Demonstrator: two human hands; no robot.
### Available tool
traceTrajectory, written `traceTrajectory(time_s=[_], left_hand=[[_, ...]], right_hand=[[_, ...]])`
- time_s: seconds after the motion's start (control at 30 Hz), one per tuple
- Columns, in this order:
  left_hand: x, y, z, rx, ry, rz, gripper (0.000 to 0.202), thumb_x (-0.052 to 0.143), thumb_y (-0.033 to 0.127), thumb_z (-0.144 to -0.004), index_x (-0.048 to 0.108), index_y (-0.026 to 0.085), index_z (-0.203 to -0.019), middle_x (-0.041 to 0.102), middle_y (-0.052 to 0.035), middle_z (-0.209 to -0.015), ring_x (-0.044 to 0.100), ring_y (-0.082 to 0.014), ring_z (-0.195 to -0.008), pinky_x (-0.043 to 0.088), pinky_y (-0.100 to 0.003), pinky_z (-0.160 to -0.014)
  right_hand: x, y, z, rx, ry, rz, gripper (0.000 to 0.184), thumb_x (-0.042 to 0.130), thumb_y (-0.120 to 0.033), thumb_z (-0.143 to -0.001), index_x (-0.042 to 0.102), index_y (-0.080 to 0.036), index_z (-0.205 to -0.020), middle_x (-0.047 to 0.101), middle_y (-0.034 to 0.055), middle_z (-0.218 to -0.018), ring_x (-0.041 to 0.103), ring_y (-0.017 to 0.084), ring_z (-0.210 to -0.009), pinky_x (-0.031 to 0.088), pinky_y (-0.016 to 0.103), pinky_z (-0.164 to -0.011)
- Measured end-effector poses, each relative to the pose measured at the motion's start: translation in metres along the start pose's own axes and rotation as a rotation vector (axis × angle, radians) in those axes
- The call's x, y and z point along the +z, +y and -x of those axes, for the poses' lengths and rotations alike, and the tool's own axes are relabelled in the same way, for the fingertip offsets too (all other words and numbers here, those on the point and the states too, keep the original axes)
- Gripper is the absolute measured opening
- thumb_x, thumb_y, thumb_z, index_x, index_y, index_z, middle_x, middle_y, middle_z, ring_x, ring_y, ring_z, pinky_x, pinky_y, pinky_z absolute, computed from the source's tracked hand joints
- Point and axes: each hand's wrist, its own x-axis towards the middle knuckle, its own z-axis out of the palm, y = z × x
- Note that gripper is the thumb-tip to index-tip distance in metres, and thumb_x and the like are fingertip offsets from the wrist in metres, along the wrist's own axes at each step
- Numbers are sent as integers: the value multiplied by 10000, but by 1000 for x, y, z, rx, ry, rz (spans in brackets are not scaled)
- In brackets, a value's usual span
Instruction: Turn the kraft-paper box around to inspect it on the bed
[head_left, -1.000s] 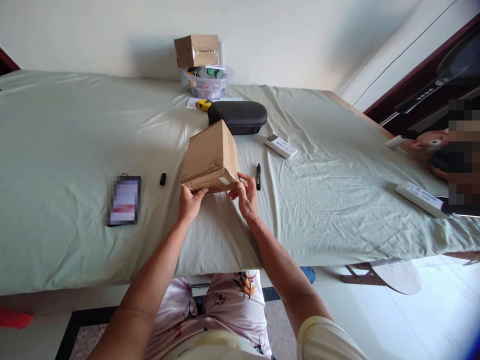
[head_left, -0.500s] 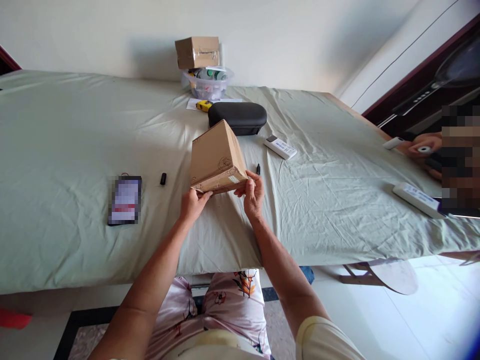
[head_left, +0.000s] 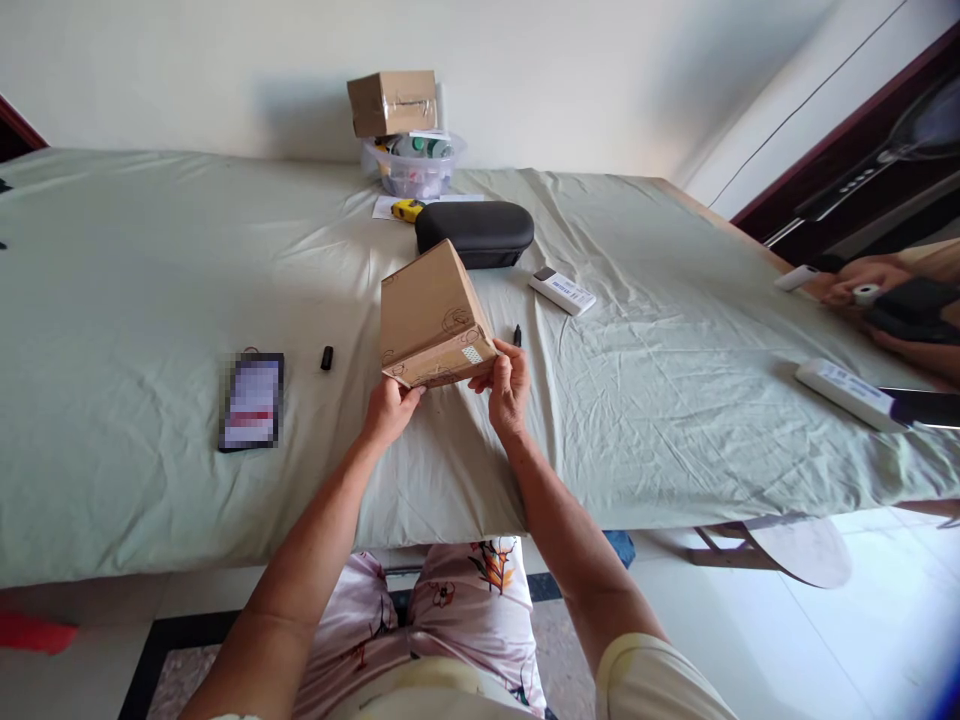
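A brown cardboard box [head_left: 429, 305] with dark pen scribbles and a small patterned label is held tilted between my two hands, above the cloth. My left hand [head_left: 391, 408] grips its lower left corner, thumb along the near edge. At the lower right corner, my right hand [head_left: 508, 388] pinches the box, fingers partly underneath. Just beyond my right hand lies a black marker [head_left: 517, 336], and its likely cap, a small black cylinder [head_left: 327, 357], rests to the left. The underside of the box is hidden.
A phone [head_left: 252, 400] lies at left on the green cloth [head_left: 135, 300]. Behind the box are a black case [head_left: 475, 233], a yellow tape measure [head_left: 407, 209], a white device [head_left: 562, 291] and a plastic basket [head_left: 417, 175] with another carton [head_left: 391, 102]. Another person's hand [head_left: 862, 280] is at right.
The box has turned very slightly in my hands, both of which keep their grip. My view has shifted a little, and the other person's arms at right show more.
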Motion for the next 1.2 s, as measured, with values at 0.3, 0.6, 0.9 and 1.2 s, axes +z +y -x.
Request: traceTrajectory(time_s=[0.3,0.6,0.9,1.2], left_hand=[[-4,2,0,87,238,-121,463,892,370,-776,592,221,-1096,734,6,-771,738,-230,-717,544,-324,-711],[-19,6,-7,94,238,-263,275,854,388,-831,633,226,-864,730,2,-759,686,-190,-715,467,-273,-702],[-22,11,-6,28,143,-407,124,813,288,-896,726,201,-911,799,-79,-902,748,-246,-847,498,-308,-755],[-32,16,-11,60,-5,-532,106,709,147,-951,706,184,-1051,747,-120,-1175,722,-255,-1118,553,-351,-980]], right_hand=[[5,6,7,77,-77,112,641,431,-846,-966,493,-269,-1237,627,-71,-614,626,151,-517,461,280,-530],[-1,9,4,85,-127,624,495,564,-747,-905,475,-261,-884,649,25,-841,608,184,-750,456,324,-706],[-8,11,0,23,-206,816,436,664,-610,-882,396,-277,-797,614,22,-796,572,199,-760,439,328,-713],[-18,24,-8,53,-235,863,303,786,-419,-778,553,-254,-880,667,24,-845,599,201,-746,461,334,-700]])
